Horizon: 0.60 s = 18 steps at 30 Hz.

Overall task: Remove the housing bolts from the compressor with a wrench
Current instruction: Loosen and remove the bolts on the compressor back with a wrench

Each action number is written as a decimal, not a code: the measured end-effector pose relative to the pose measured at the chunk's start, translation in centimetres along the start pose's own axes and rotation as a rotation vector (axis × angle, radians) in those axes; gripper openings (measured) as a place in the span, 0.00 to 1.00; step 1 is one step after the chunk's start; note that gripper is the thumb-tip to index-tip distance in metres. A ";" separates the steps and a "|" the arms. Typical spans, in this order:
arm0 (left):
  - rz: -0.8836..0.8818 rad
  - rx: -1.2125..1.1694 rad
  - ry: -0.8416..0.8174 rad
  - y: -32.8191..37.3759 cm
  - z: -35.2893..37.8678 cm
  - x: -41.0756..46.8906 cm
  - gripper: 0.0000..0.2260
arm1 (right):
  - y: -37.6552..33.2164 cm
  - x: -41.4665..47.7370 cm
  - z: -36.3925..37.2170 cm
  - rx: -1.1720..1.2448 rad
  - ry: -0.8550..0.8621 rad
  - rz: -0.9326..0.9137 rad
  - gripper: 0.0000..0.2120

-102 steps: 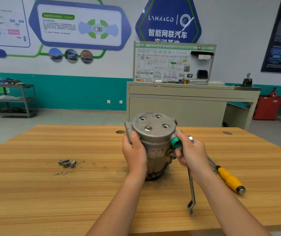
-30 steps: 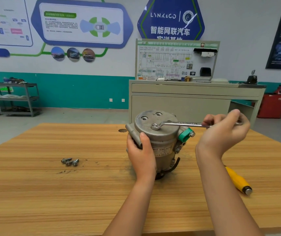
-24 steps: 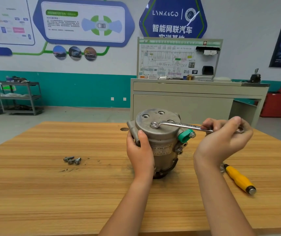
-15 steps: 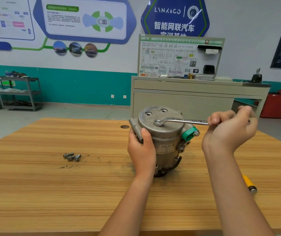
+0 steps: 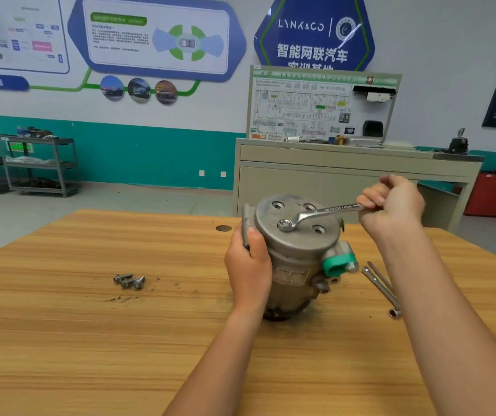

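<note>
A grey metal compressor (image 5: 297, 253) stands upright on the wooden table (image 5: 90, 325), its round end plate facing up and tilted toward me. My left hand (image 5: 249, 265) grips its left side, thumb on the housing edge. A steel ring wrench (image 5: 315, 216) has its ring end seated on a bolt at the near left of the end plate. My right hand (image 5: 390, 202) grips the wrench handle at the far right, above the compressor. Three empty bolt holes show in the plate. A green plug (image 5: 338, 262) sticks out on the right side.
Three removed bolts (image 5: 129, 280) lie together on the table to the left. A long socket driver shaft (image 5: 381, 288) lies to the right of the compressor, partly hidden by my right forearm. A beige bench with a wiring board stands behind the table.
My right hand has swung the wrench handle away from me, turning the ring end on the bolt. The compressor tilted a little toward me. My left hand keeps its hold.
</note>
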<state>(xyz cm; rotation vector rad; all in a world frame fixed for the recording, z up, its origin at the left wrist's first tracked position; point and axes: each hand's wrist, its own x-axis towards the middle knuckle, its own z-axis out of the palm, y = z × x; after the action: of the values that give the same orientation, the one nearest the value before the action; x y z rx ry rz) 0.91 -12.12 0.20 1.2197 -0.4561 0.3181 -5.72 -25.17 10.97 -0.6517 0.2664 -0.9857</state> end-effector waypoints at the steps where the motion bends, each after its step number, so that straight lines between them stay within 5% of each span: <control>1: 0.007 0.000 -0.013 -0.1 -0.2 0.3 0.12 | 0.2 0.7 0.4 -0.081 -0.005 -0.012 0.11; 6: -0.046 -0.008 0.034 -0.6 -0.3 1.0 0.13 | 1.7 4.4 2.8 -1.082 -0.033 -0.286 0.12; 10: -0.054 -0.002 -0.009 -0.4 -0.3 1.1 0.13 | 2.9 6.1 6.6 -1.861 -0.245 -0.394 0.17; 15: -0.047 0.059 -0.103 0.4 0.5 0.3 0.12 | 8.1 3.7 11.6 -2.102 -0.556 -0.411 0.21; 18: -0.032 0.124 -0.124 0.5 1.2 0.1 0.09 | 10.7 -1.9 13.4 -2.031 -0.766 -0.743 0.13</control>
<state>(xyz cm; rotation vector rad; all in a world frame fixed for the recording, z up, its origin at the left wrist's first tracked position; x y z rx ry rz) 0.59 -13.09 1.00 1.3713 -0.5296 0.2474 7.13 -14.27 14.60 -3.0544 0.2671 -0.7535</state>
